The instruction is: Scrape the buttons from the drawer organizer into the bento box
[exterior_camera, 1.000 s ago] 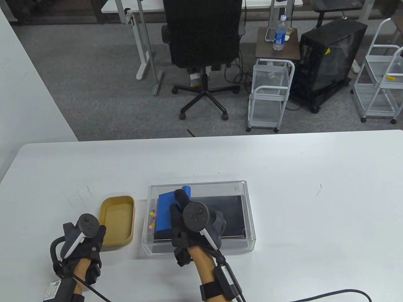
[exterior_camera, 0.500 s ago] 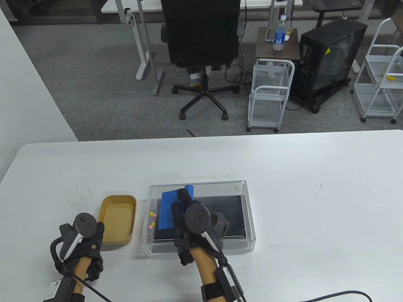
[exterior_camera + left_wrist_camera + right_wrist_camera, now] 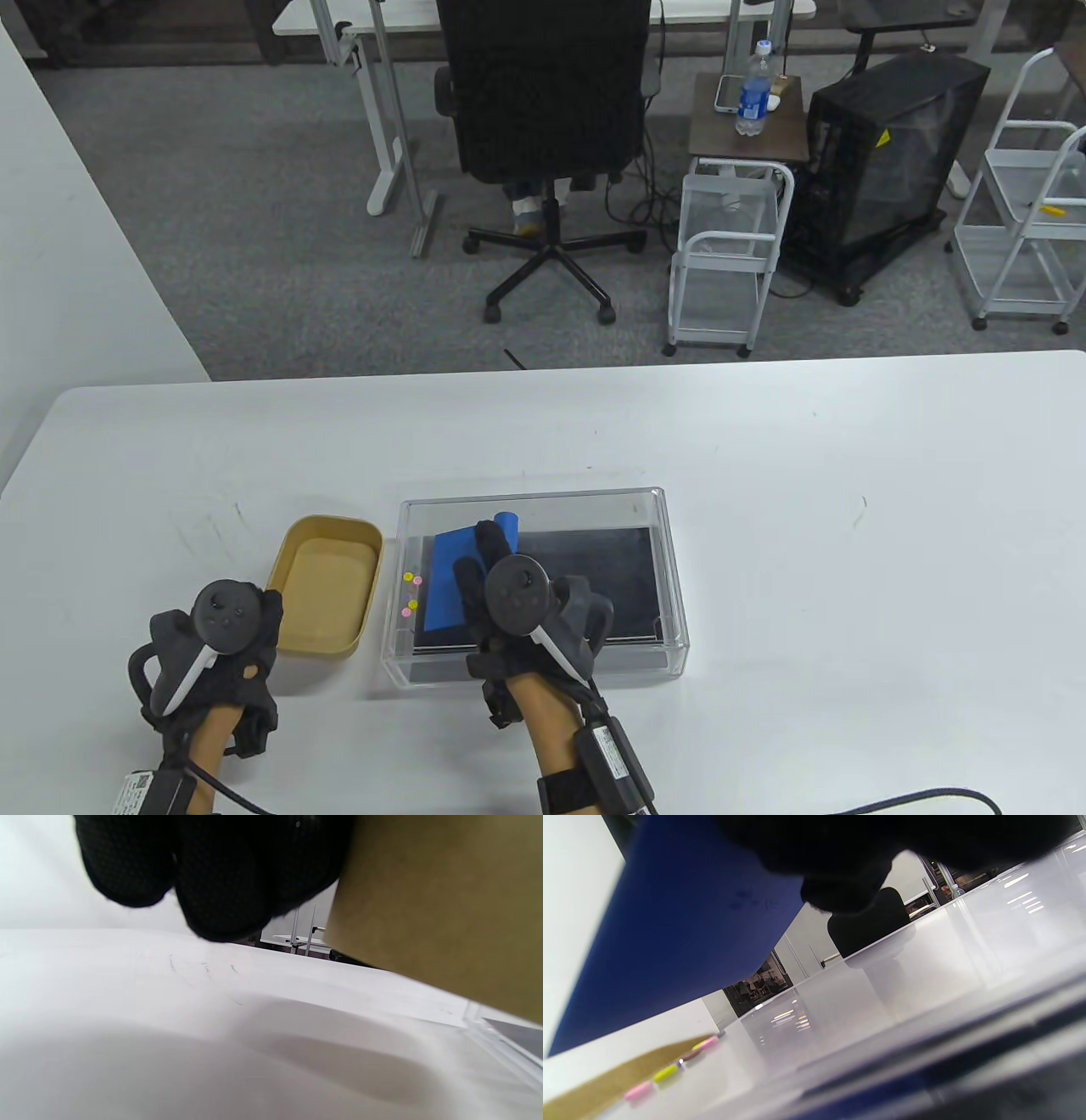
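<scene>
The right hand [image 3: 517, 594] is gripping a blue scraper [image 3: 450, 577] inside the clear drawer organizer [image 3: 670, 577], its blade slanting down toward the organizer's left wall, where the buttons [image 3: 411, 594] are lying. That angle looks meant for pushing them along the floor toward that wall. In the right wrist view the scraper's edge is hanging just above the floor, with pink and yellow buttons strung out in a short line ahead of it.

The left hand [image 3: 216, 654] is holding the tan bento box [image 3: 327, 586] by its near corner, fingers curled against its side, and is tipping it so that its rim is leaning toward the organizer's left wall. Judging by that, it is being readied to catch whatever comes over the wall.

The bento box is showing nothing inside. The organizer is sitting on the white bench [image 3: 848, 509], holding a dark liner, the scraper and the handful of buttons in a loose cluster against its left wall. None have crossed over yet.
</scene>
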